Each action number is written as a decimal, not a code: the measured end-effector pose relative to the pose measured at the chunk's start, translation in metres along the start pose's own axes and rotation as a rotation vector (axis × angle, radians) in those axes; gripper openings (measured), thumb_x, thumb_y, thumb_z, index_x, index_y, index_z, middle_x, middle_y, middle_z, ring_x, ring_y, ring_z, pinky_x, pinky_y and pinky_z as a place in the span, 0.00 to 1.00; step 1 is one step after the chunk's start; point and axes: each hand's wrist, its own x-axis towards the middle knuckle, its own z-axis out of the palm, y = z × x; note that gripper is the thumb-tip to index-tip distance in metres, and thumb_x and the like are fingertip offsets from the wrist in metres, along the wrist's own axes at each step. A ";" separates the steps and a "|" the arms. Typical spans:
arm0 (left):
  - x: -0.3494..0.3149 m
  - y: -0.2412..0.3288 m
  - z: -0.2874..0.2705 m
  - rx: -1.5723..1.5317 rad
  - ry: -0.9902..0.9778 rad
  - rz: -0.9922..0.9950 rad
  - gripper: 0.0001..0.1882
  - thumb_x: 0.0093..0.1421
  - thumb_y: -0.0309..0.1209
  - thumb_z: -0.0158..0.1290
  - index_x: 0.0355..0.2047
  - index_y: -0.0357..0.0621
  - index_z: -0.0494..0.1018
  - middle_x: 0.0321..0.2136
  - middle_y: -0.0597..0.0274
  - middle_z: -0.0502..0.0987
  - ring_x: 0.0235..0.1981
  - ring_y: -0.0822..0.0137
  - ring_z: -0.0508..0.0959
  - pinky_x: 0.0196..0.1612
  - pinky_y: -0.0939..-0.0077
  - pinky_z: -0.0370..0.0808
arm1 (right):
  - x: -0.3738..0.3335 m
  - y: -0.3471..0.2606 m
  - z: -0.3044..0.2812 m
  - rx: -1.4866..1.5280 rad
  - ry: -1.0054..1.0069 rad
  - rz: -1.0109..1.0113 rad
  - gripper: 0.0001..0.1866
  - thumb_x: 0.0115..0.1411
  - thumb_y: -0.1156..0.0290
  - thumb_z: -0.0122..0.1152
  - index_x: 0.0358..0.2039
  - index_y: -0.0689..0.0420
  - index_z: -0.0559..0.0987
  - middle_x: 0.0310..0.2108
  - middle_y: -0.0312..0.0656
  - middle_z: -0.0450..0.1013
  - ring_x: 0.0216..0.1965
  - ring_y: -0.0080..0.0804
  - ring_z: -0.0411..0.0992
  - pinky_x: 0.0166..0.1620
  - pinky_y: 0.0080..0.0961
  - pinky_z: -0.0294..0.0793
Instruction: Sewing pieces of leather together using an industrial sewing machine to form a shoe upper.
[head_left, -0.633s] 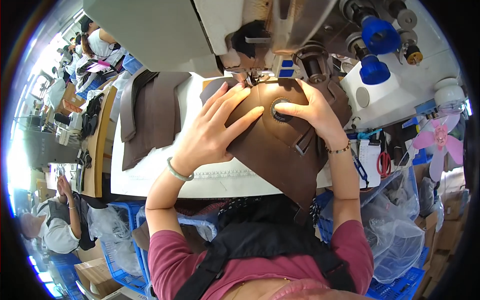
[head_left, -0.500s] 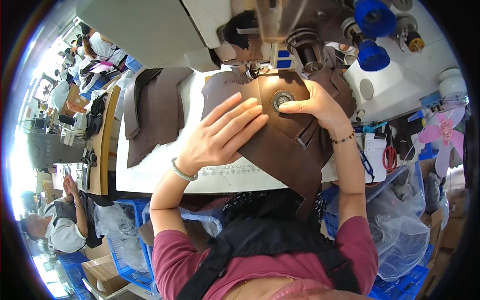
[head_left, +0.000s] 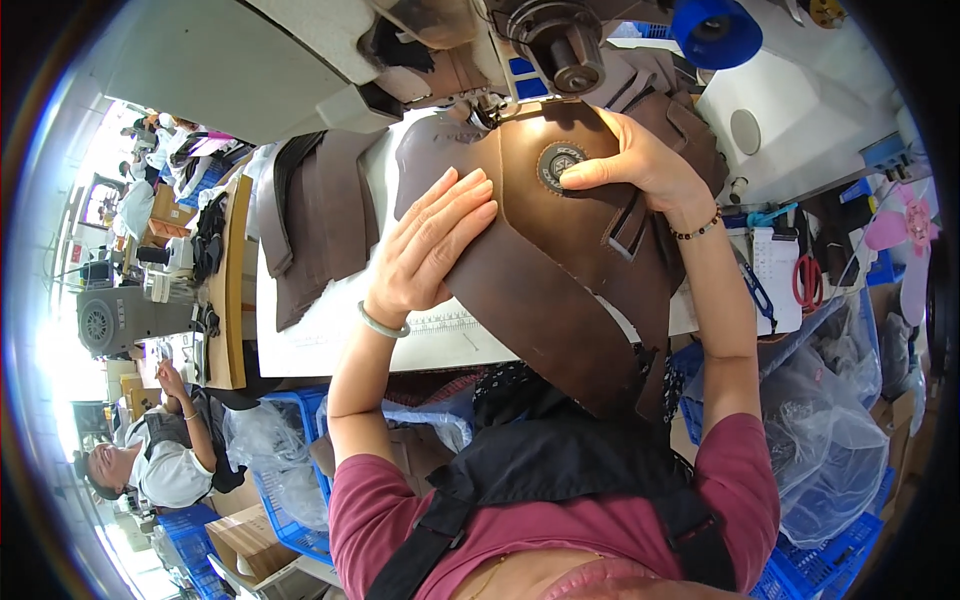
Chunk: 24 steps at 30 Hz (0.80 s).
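Note:
A brown leather piece point(head_left: 535, 215) with a stitched seam lies under the sewing machine's presser foot area point(head_left: 485, 108), its long strap-like flap point(head_left: 545, 315) hanging over the table's front edge. On it sits a round dark badge point(head_left: 557, 160), and a small metal buckle point(head_left: 622, 240) shows at the right. My left hand point(head_left: 428, 240) rests flat on the leather's left part, fingers stretched out side by side. With its thumb on the badge's edge, my right hand point(head_left: 655, 170) grips the leather's right side; its other fingers are mostly hidden behind the leather.
Cut brown leather pieces point(head_left: 325, 215) lie stacked at the table's left. To the right are red-handled scissors point(head_left: 806, 280), a notepad point(head_left: 775, 270) and a pink fan point(head_left: 912, 228). Blue crates point(head_left: 290, 490) with clear plastic bags stand below. A co-worker point(head_left: 165, 455) sits at the left.
The leather has turned slightly and its flap has spread apart in front. Both hands stay on it, the left fingers now closer together. The whole view has shifted a little.

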 end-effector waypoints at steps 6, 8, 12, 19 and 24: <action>-0.003 -0.001 0.002 -0.078 0.061 -0.041 0.22 0.53 0.29 0.56 0.47 0.28 0.74 0.47 0.44 0.77 0.52 0.47 0.77 0.58 0.52 0.71 | 0.000 -0.002 0.001 -0.020 -0.003 0.011 0.33 0.48 0.72 0.72 0.55 0.63 0.70 0.46 0.37 0.74 0.46 0.20 0.70 0.53 0.18 0.68; -0.003 0.002 0.003 -0.046 0.042 -0.020 0.22 0.52 0.25 0.54 0.47 0.28 0.74 0.47 0.43 0.76 0.52 0.46 0.76 0.58 0.52 0.71 | 0.000 -0.002 0.003 -0.054 0.010 -0.025 0.35 0.48 0.73 0.72 0.56 0.63 0.69 0.47 0.37 0.73 0.47 0.20 0.69 0.54 0.19 0.67; -0.004 0.004 0.004 0.012 0.004 -0.005 0.22 0.51 0.23 0.52 0.47 0.27 0.74 0.48 0.43 0.76 0.53 0.47 0.76 0.59 0.51 0.70 | 0.000 0.001 0.002 -0.021 -0.007 -0.022 0.35 0.48 0.73 0.72 0.57 0.63 0.68 0.49 0.37 0.72 0.49 0.20 0.69 0.55 0.19 0.67; -0.003 0.007 0.008 0.062 -0.029 0.004 0.22 0.52 0.23 0.48 0.48 0.27 0.73 0.48 0.45 0.76 0.54 0.48 0.75 0.60 0.52 0.69 | -0.002 0.001 0.002 -0.028 0.017 -0.017 0.34 0.48 0.73 0.71 0.56 0.63 0.69 0.48 0.37 0.73 0.48 0.20 0.70 0.54 0.19 0.67; -0.003 0.005 0.014 0.095 -0.001 0.008 0.20 0.53 0.24 0.49 0.47 0.30 0.74 0.48 0.48 0.77 0.53 0.52 0.76 0.59 0.55 0.70 | 0.000 0.002 0.001 0.051 0.004 0.033 0.32 0.49 0.73 0.71 0.55 0.63 0.70 0.46 0.37 0.74 0.47 0.20 0.70 0.53 0.19 0.68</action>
